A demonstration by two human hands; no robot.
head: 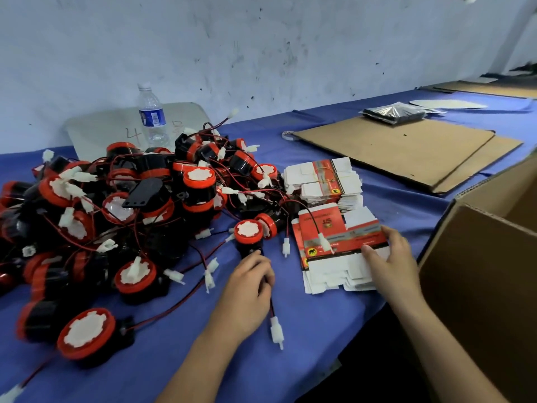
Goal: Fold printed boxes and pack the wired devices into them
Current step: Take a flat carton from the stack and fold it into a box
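Heaped left on blue cloth [162, 359], beyond counting: wired devices [116, 205], black-bodied, red-capped, white-centred. Gripping one device [248, 232] at heap's edge with left hand [247, 289]. Pinching top red-white flat box [328, 228], nearer of two stacks [328, 282], with right hand [392, 257].

You're working right up against a pale, scuffed wall [261, 48] speckled with dark marks, and your table [316, 321] runs along it under a blue cloth [162, 362], pretty evenly lit.

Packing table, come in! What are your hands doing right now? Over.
Left hand grips one wired device by its black body. Right hand pinches the top flat printed box. Not folded yet. A white plug lies across that box.
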